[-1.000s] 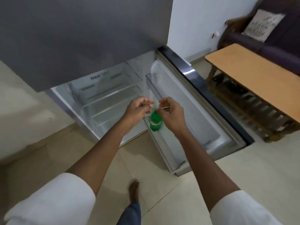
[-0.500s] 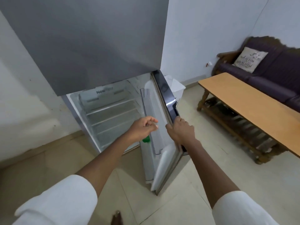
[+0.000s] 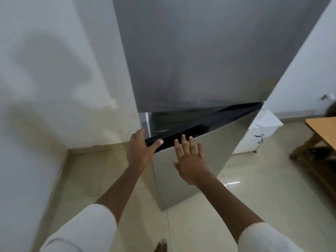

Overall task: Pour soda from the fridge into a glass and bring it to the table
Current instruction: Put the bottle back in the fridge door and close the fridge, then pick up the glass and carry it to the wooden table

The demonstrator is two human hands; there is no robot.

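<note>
The lower fridge door [image 3: 229, 142] is silver with a black top edge and stands only slightly ajar, so a dark sliver of the inside shows. My left hand [image 3: 140, 150] holds the door's top left corner, with the thumb lying over the black edge and the fingers round its side. My right hand [image 3: 190, 159] presses flat on the door's front, fingers spread and straight. No soda bottle and no glass are in view.
The grey upper fridge door [image 3: 200, 51] is closed above. A white wall [image 3: 54, 88] stands close on the left. To the right of the fridge are a white box [image 3: 261, 131] and the corner of a wooden table [image 3: 323, 128]. Pale floor tiles lie below.
The lower door has swung from wide open to almost closed. The green bottle seen in my hands earlier is gone from view. My right hand moved from the door's edge to its front.
</note>
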